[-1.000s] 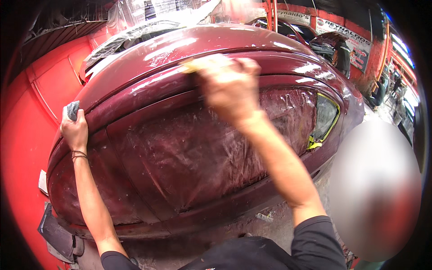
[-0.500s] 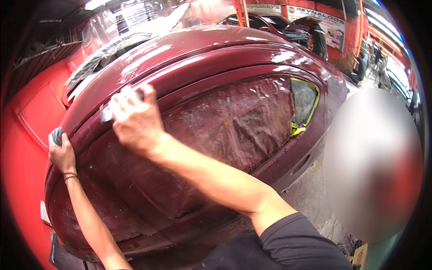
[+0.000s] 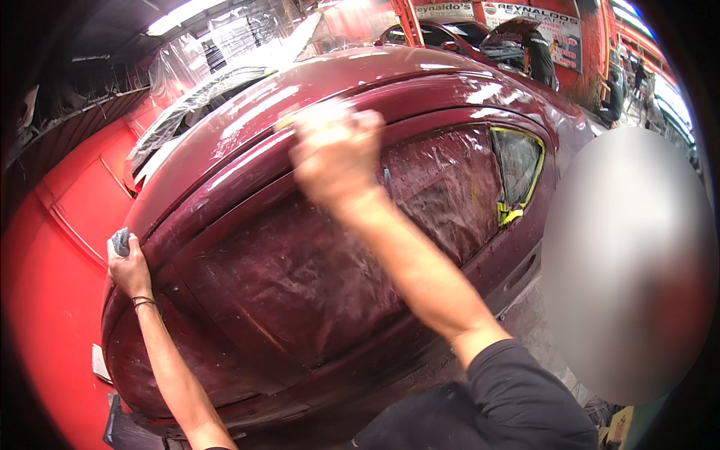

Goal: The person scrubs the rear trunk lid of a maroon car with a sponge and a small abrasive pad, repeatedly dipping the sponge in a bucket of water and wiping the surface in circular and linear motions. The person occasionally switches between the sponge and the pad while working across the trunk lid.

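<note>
A dark red car (image 3: 420,86) fills the middle, its side windows covered with crumpled, paint-stained masking sheet (image 3: 442,187). My left hand (image 3: 130,268) rests at the car's left end, closed round a grey crumpled cloth (image 3: 120,241) that pokes out above the fingers. Motion smears my right hand (image 3: 337,150), which is curled over the roof edge above the windows. Something pale shows at its fingertips, too blurred to name. Yellow-green tape (image 3: 511,217) frames the small rear side window (image 3: 517,166).
A red wall (image 3: 52,300) stands at the left. Behind the car is another vehicle under clear plastic sheeting (image 3: 176,112). A second red car with its hood raised (image 3: 514,31) and a person in dark clothes (image 3: 538,60) are at the back right. A blurred oval hides the right side.
My right hand has slid right and upward along the roof edge. My left hand keeps its place on the car, while the whole view has shifted slightly.
</note>
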`<state>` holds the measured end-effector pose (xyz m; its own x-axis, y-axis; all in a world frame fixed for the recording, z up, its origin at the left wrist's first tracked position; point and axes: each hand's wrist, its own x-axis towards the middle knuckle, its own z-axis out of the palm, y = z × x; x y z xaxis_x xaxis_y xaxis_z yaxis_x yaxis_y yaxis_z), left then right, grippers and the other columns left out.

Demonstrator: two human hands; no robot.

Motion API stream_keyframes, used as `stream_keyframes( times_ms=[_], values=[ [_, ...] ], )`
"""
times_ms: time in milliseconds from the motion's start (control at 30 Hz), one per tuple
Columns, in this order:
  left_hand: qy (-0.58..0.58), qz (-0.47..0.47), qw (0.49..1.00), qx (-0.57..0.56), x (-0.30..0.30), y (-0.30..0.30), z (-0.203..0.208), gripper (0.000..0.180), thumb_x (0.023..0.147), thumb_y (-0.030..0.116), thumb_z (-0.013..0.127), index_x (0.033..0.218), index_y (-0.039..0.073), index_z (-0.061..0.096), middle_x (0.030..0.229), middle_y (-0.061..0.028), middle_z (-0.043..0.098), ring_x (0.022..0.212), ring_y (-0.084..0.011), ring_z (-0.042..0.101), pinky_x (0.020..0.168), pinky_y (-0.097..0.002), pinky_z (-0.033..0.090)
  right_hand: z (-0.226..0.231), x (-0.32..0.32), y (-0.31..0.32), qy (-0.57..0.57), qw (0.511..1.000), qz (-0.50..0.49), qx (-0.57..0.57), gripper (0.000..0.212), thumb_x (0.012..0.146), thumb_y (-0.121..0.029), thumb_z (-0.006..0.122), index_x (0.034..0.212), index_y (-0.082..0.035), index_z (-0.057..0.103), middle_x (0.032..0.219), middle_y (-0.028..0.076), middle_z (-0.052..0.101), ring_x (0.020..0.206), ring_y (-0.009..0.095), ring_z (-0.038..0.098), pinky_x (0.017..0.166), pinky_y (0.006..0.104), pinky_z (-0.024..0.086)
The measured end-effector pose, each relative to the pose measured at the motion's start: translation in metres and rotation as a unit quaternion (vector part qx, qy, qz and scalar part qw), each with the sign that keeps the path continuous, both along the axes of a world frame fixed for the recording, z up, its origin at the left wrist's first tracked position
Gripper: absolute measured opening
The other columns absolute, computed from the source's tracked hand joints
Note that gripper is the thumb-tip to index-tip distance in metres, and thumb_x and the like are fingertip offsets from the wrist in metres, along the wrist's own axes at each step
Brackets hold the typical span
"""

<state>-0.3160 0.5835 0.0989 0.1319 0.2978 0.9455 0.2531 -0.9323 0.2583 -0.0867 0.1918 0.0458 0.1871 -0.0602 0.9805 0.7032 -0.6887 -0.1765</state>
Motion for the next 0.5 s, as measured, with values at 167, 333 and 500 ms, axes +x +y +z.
stream_keyframes(
  times_ms=[167, 333, 500],
  values=[
    [0.051, -0.309, 0.935, -0.169, -0.004, 0.015, 0.031, 0.009, 0.104, 0.018, 0.078, 0.105, 0.01, 0.074, 0.097, 0.0043, 0.074, 0.08, -0.0065, 0.069, 0.067, -0.0221, 0.053, 0.0, -0.054, 0.069, -0.017, 0.979, 0.167, -0.118, 0.029, 0.095, -0.023, 0.063, 0.123, -0.02, 0.071, 0.126, -0.002, 0.07, 0.128, 0.017, 0.062, 0.115, 0.0626, 0.028],
    [0.195, -0.381, 0.886, -0.179, 0.018, -0.067, 0.088, 0.019, 0.104, 0.014, 0.077, 0.121, 0.01, 0.072, 0.096, 0.0051, 0.068, 0.073, -0.0038, 0.058, 0.062, -0.0207, 0.047, 0.002, 0.061, -0.1, 0.021, 1.0, 0.004, -0.014, 0.037, 0.1, -0.024, 0.058, 0.134, -0.03, 0.071, 0.119, -0.003, 0.075, 0.116, 0.016, 0.069, 0.1, 0.0619, 0.037],
    [0.277, -0.477, 0.822, -0.144, 0.118, -0.167, 0.086, 0.04, 0.102, 0.013, 0.076, 0.141, 0.007, 0.069, 0.096, 0.0064, 0.063, 0.074, -0.002, 0.053, 0.066, -0.0195, 0.043, -0.014, 0.014, -0.027, 0.053, 0.998, 0.016, 0.002, 0.035, 0.094, -0.029, 0.061, 0.126, -0.018, 0.073, 0.128, 0.003, 0.071, 0.138, 0.028, 0.056, 0.107, 0.0691, 0.037]
  ],
)
